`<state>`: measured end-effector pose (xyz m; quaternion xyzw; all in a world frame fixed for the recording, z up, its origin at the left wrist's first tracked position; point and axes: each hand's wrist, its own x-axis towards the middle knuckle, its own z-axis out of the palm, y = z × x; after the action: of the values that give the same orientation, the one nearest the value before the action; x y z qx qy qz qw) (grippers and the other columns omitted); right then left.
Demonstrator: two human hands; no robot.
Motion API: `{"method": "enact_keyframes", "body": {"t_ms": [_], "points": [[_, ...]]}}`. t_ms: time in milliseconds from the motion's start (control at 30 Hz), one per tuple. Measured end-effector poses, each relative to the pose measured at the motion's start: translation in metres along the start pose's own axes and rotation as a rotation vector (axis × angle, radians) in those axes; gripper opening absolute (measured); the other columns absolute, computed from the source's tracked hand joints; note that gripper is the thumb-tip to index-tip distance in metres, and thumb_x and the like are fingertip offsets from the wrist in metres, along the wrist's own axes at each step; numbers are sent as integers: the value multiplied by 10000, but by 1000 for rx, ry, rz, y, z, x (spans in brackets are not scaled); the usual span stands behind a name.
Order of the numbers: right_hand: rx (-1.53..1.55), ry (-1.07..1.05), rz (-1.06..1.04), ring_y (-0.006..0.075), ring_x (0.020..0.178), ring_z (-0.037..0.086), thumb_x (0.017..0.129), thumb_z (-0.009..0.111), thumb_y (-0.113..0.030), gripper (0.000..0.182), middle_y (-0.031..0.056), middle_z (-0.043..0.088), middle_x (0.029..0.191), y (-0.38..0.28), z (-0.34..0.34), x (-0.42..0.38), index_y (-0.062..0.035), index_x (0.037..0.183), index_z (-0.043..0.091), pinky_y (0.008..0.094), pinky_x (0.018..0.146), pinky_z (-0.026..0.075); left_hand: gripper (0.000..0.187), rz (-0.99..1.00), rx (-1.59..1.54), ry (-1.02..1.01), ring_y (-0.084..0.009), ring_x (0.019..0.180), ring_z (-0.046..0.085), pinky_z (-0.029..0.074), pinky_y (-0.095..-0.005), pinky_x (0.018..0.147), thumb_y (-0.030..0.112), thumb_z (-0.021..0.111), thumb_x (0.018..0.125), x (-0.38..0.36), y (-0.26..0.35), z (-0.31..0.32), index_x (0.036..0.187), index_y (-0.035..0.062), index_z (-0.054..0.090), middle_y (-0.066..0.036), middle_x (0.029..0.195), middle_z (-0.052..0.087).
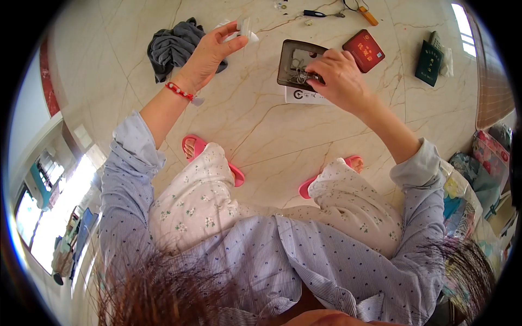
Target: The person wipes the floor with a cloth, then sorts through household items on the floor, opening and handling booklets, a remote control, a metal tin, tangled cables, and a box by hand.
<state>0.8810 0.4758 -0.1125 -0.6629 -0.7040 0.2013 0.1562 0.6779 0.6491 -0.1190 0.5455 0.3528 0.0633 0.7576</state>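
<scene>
My left hand is raised above the marble floor and pinches a small white plastic piece between thumb and fingers. A red bead bracelet sits on that wrist. My right hand reaches into a dark rectangular tray on the floor, its fingertips closed on small metal bits inside. A white printed sheet lies under the tray's near edge.
A grey cloth lies at the far left. A red box, a dark green booklet, an orange-handled tool and small parts lie beyond the tray. Colourful bags stand at the right. My pink slippers rest on the floor.
</scene>
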Motion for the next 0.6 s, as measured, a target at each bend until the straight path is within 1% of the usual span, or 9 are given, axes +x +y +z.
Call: {"method": "enact_keyframes", "body": {"t_ms": [100,200,300,367,400,467,500,567,600], "points": [[72,77,-84,172,829,487,690,599,-151,120,-4,585,737,8,3,-3,-107,800,611,298,734,365,537,3,3,4,-112,1073,363,227,-253,942,284,642,734,0,-1,-1,1156,10,453,-45,1137,446],[17,80,-2,159,838,486,701,585,-153,124,-19,586,762,22,-6,4,-115,815,616,298,725,362,533,-3,7,12,-109,1068,366,233,-250,938,280,640,735,-1,0,0,1157,12,454,-42,1134,448],[-111,187,-87,153,813,487,700,583,-148,82,-30,588,743,25,-11,7,-116,769,614,301,693,361,533,-8,8,17,-107,1065,369,236,-247,936,277,641,735,0,0,0,1158,14,453,-42,1135,450],[-297,34,-76,151,792,487,678,591,-126,37,-26,583,705,20,-10,10,-106,709,596,287,661,353,534,-10,7,23,-106,1064,371,237,-247,936,276,642,735,0,-2,-1,1160,14,452,-43,1137,450],[-297,34,-75,151,792,487,678,591,-126,37,-26,583,705,17,-8,12,-106,709,596,287,661,353,532,-10,2,25,-106,1064,372,237,-247,936,272,641,736,1,-3,-1,1161,14,451,-43,1138,450],[-496,-145,-42,141,777,486,643,617,-118,57,-25,572,681,10,-3,17,-110,686,579,263,649,338,530,-10,-2,26,-106,1063,373,236,-246,936,268,640,737,2,-2,-1,1162,14,451,-43,1139,450],[-496,-146,-42,141,777,486,643,617,-118,57,-25,572,681,6,-1,20,-110,686,579,263,649,338,530,-7,2,18,-106,1064,374,234,-246,937,266,639,738,2,-1,0,1164,13,449,-42,1138,451],[-658,-448,37,136,789,502,616,644,-132,122,-26,571,695,-1,3,27,-100,716,580,250,644,325,529,-6,7,11,-105,1064,375,232,-245,938,263,638,740,2,-1,1,1165,13,448,-41,1137,452],[-657,-447,36,136,789,502,616,644,-132,122,-26,571,695,-5,4,29,-100,716,580,250,644,325,531,-12,16,8,-106,1066,374,229,-245,940,265,638,740,3,-2,0,1167,13,445,-41,1137,452]]}}
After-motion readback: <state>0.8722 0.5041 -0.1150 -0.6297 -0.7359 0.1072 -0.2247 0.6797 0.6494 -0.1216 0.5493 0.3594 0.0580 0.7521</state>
